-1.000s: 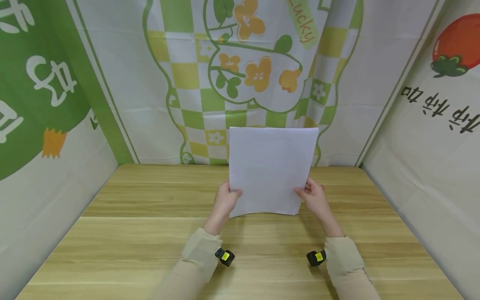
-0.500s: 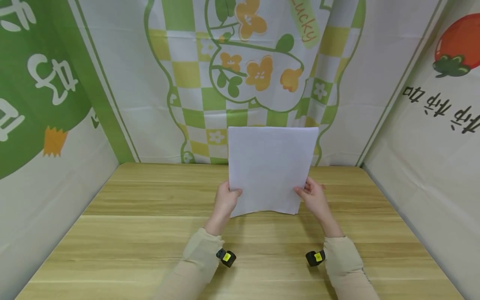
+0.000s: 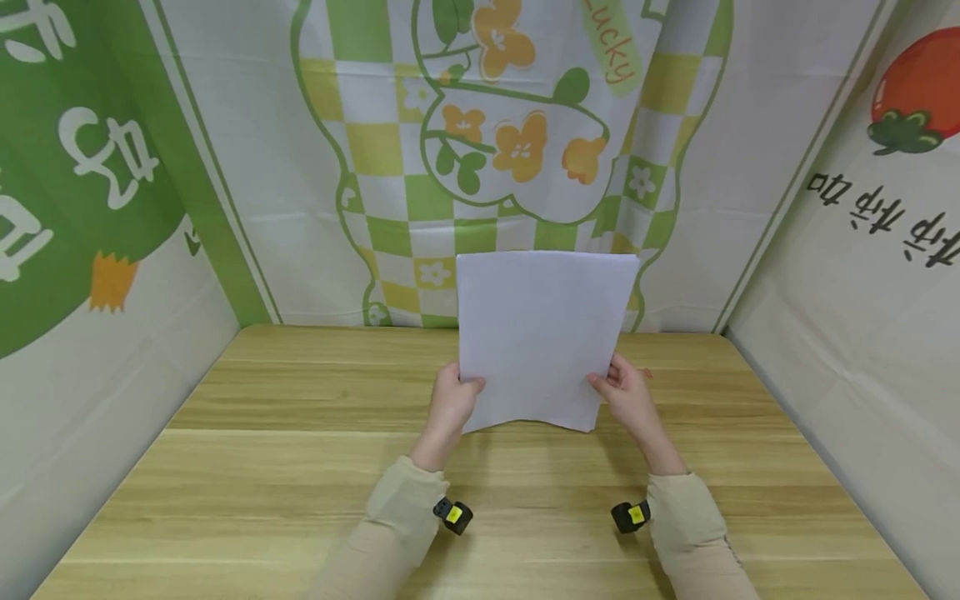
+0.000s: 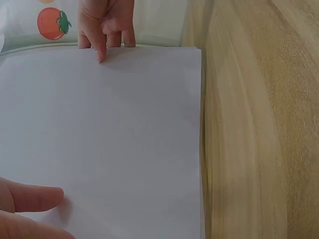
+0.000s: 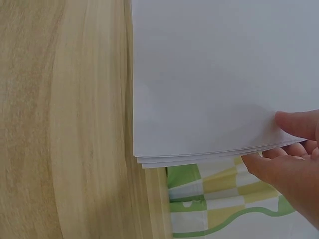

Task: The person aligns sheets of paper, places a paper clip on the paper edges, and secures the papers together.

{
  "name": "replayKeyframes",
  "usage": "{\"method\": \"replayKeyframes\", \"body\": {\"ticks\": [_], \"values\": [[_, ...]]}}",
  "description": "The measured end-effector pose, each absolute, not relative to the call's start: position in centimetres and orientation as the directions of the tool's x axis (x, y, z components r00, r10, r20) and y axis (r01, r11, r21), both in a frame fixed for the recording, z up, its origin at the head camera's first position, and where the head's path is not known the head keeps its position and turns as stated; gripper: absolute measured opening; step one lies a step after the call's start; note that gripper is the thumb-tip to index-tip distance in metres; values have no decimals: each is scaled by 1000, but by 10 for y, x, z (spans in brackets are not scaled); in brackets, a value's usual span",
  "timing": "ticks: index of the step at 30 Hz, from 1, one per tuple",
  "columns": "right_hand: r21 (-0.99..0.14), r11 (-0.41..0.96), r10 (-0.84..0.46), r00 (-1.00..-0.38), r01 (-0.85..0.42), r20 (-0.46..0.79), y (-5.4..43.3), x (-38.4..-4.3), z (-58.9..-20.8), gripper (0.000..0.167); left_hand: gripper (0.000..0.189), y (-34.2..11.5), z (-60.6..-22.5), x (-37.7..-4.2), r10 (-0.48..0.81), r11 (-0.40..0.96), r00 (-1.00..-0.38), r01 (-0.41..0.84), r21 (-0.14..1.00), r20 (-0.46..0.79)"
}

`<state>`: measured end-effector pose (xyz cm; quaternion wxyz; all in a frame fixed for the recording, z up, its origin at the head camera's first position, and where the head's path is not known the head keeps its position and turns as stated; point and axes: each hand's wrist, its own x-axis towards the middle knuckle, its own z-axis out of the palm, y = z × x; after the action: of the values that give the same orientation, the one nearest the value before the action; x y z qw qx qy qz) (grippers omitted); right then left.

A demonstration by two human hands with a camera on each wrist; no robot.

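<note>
A stack of white paper sheets (image 3: 540,333) is held up above the table, its face toward the head camera and its near edge bowed upward in the middle. My left hand (image 3: 452,400) pinches its left edge, thumb on the front face. On the opposite edge my right hand (image 3: 630,400) grips it the same way, thumb in front and fingers behind. In the right wrist view the corner of the paper stack (image 5: 199,99) shows several slightly fanned sheets. The left wrist view has the left thumb (image 4: 40,197) lying on the paper, with the right hand (image 4: 107,22) at the far edge.
A wooden table (image 3: 262,483) lies beneath the hands. Behind it hangs a green and yellow checked curtain (image 3: 375,150). Printed cloth walls stand at the left (image 3: 135,208) and right (image 3: 847,317). A small reddish thing (image 3: 647,374) shows beside the right hand.
Both hands keep their hold on the paper stack, which stays nearly in place. Its bottom edge bows upward a little more, and its top edge has become slightly curved.
</note>
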<state>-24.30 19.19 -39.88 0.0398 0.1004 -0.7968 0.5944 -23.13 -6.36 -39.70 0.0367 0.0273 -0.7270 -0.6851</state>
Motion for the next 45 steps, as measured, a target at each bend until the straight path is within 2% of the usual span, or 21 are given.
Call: {"method": "replayKeyframes", "body": {"ticks": [10, 20, 29, 45], "values": [[-943, 242, -115, -972, -228, 206, 195, -242, -398, 50, 44, -69, -393, -229, -78, 27, -996, 36, 999, 38], [-927, 296, -108, -972, -231, 208, 195, -241, -400, 42, 46, -72, -402, -234, -63, -2, -997, 33, 999, 33], [-910, 328, -121, -966, -255, 227, 194, -241, -400, 43, 46, -69, -401, -232, -60, 12, -998, 35, 999, 35], [-919, 294, -134, -964, -262, 232, 193, -242, -402, 42, 42, -68, -405, -232, -73, 28, -997, 29, 999, 31]]}}
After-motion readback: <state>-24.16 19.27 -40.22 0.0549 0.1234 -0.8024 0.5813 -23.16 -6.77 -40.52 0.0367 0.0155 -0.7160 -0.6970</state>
